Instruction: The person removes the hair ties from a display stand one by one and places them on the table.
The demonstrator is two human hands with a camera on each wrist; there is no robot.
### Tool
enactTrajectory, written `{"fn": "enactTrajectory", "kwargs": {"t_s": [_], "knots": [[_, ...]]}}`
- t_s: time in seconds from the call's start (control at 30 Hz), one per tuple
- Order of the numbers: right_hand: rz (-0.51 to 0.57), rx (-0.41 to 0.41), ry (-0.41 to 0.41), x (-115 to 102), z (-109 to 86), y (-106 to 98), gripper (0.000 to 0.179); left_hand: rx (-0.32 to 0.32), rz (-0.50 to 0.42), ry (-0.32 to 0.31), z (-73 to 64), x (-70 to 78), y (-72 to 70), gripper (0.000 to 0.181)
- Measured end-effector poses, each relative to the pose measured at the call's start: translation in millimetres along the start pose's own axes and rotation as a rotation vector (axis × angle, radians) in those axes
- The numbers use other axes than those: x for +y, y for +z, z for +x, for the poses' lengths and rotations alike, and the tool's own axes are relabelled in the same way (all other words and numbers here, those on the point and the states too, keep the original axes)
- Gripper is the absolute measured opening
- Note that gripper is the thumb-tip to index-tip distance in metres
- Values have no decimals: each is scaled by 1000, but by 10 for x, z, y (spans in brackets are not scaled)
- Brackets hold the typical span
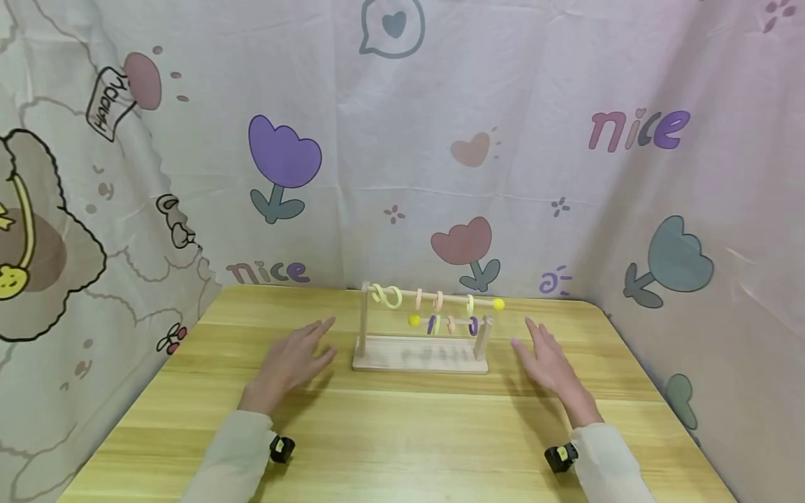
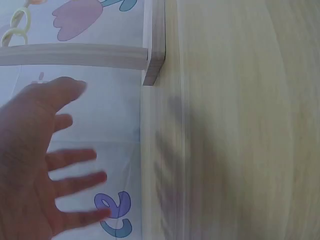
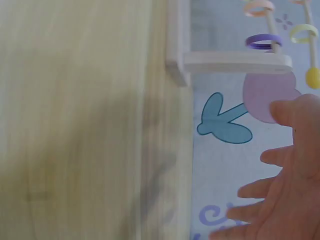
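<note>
A small wooden rack (image 1: 420, 355) stands on the table, with two posts and two rods on a flat base. Its upper rod carries yellow and peach rings and ends in a yellow ball (image 1: 499, 304). On the lower rod hang purple, yellow and peach rings, with another yellow ball (image 1: 414, 321) at its left end. My left hand (image 1: 291, 365) hovers left of the rack, fingers spread, holding nothing. To the right of it, my right hand (image 1: 551, 360) is likewise held with fingers extended, apart from the rack. A purple ring (image 3: 263, 41) shows near the right post in the right wrist view.
The wooden table (image 1: 402, 440) extends in front of and around the rack. A printed curtain (image 1: 377, 140) hangs behind the table and along both sides. A small black device (image 1: 282, 448) sits at the left cuff, and another black device (image 1: 561, 457) at the right.
</note>
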State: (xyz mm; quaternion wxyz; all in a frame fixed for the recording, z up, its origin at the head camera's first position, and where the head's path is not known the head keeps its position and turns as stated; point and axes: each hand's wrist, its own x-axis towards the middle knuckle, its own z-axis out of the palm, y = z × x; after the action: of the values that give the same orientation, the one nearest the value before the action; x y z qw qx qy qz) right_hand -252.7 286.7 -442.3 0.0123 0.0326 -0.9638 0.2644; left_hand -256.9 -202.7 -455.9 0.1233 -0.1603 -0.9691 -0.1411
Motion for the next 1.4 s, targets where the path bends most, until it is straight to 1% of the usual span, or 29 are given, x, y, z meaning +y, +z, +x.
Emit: {"fn": "enactTrajectory", "kwargs": {"t_s": [0.13,0.2,0.33,0.4,0.47,0.6,0.7,0.87,1.0,1.1,1.2,1.4], "knots": [[153,2,-19,-28,34,-29,74,72,-142,85,22,78,20,45],[212,17,-24,-52,48,-34,71,110,-220,131,46,139,31,36],[342,39,-40,-128,77,-16,61,169,-364,200,98,286,66,28],[394,43,-43,-173,85,-2,56,184,-419,212,121,379,80,27],[439,49,-46,-214,98,18,52,187,-461,210,136,476,100,26],[508,77,-57,-293,137,49,50,175,-537,186,201,677,151,26],[547,87,-57,-349,174,77,51,168,-585,166,265,805,214,26],[585,95,-31,-413,225,145,52,158,-639,142,378,969,326,28],[609,109,-26,-442,237,183,49,164,-682,139,474,1064,405,27],[620,120,-24,-463,231,197,46,161,-727,151,534,1111,460,26],[648,127,-28,-477,224,208,44,161,-738,172,587,1142,518,24],[731,128,-18,-485,228,231,43,194,-699,186,664,1226,615,22]]}}
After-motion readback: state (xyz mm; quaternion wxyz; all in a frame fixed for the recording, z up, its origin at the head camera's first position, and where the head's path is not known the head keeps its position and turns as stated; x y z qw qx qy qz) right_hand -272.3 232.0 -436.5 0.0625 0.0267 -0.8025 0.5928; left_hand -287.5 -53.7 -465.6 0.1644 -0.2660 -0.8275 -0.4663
